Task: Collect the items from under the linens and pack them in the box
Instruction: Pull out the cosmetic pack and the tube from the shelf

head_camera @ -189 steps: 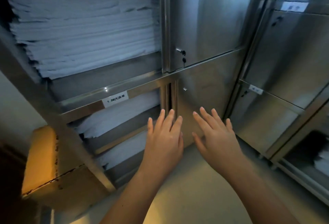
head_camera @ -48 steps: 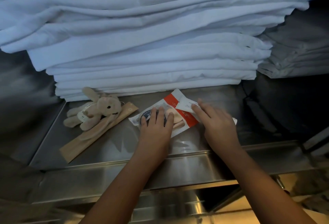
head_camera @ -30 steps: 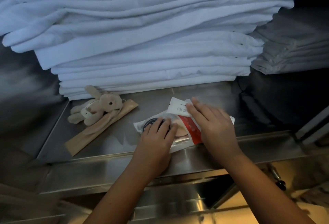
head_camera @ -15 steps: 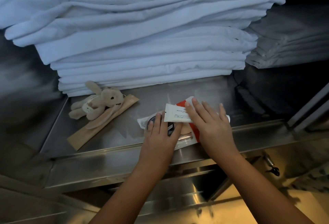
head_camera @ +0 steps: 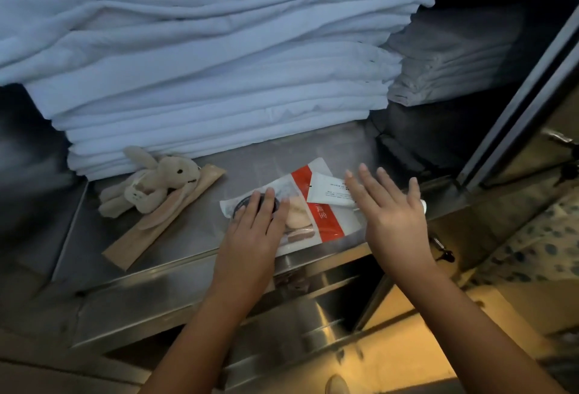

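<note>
1. The white tube (head_camera: pixel 331 192) lies on top of the red-banded snack packet (head_camera: pixel 316 216), near the front lip of the steel shelf (head_camera: pixel 141 271). Its long axis runs roughly left to right. The flat crimped end points left, and the other end is hidden under the right hand (head_camera: pixel 391 215).
2. The right hand is the nearer one to the tube. Its fingers (head_camera: pixel 365 182) are straight and spread over the tube; whether they touch it, I cannot tell.
3. The left hand (head_camera: pixel 250 234) rests flat on the packet's left part, fingers straight and close together, gripping nothing.
4. Count: one tube, one packet, one plush bunny (head_camera: pixel 153 183) and one brown paper sleeve (head_camera: pixel 141 241) under it, so four items, all in front of the linens (head_camera: pixel 219 80).
5. No box can be identified in view.
</note>
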### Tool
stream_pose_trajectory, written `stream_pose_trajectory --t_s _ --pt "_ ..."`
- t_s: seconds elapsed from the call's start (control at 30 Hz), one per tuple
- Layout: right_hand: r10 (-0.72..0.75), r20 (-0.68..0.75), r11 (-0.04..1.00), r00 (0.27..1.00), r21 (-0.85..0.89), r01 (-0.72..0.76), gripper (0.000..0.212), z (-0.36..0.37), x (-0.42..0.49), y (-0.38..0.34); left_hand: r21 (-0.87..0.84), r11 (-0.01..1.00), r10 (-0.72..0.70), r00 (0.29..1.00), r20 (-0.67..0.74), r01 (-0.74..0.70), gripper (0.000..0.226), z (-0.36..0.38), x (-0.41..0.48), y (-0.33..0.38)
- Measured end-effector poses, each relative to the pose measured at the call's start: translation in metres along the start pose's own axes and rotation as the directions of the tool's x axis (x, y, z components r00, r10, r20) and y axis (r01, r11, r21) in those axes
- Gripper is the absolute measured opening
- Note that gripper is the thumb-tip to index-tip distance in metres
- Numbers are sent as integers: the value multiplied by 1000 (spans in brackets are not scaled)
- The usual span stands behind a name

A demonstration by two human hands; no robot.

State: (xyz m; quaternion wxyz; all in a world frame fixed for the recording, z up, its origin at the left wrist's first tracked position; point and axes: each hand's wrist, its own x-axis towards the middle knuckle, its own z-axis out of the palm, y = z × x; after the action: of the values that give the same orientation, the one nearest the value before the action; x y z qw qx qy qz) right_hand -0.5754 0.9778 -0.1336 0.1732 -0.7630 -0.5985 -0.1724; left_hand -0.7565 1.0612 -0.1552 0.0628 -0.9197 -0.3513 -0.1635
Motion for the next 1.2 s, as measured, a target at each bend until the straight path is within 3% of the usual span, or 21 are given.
stream_pose_trajectory --t_s 0.3,0.47,0.73,0.9,1.03,1.13,1.2 --pt "120 -58 988 991 -92 -125 75 -28 -64 -10 -78 976 201 979 -31 -202 88 1 0 8" --pt "180 -62 975 982 -119 -186 79 -46 -102 -12 -143 950 278 960 -5 -276 96 -2 -11 34" --pt "262 -111 952 959 -134 -276 79 -84 -166 -14 -96 909 396 912 -106 -406 100 -19 -40 79" --pt "286 -191 935 939 -161 -318 76 -112 -228 -12 -171 870 448 887 -117 -462 100 -35 -83 120" --pt "328 -271 902 905 -192 -385 68 -139 -302 -8 -251 805 517 843 -150 -538 87 -54 -129 171" --pt "374 -348 851 859 -240 -468 50 -164 -363 -5 -285 742 575 795 -194 -607 74 -67 -165 216" --pt "410 -382 803 828 -280 -527 59 -182 -401 -3 -291 681 628 740 -240 -672 68 -72 -187 246"
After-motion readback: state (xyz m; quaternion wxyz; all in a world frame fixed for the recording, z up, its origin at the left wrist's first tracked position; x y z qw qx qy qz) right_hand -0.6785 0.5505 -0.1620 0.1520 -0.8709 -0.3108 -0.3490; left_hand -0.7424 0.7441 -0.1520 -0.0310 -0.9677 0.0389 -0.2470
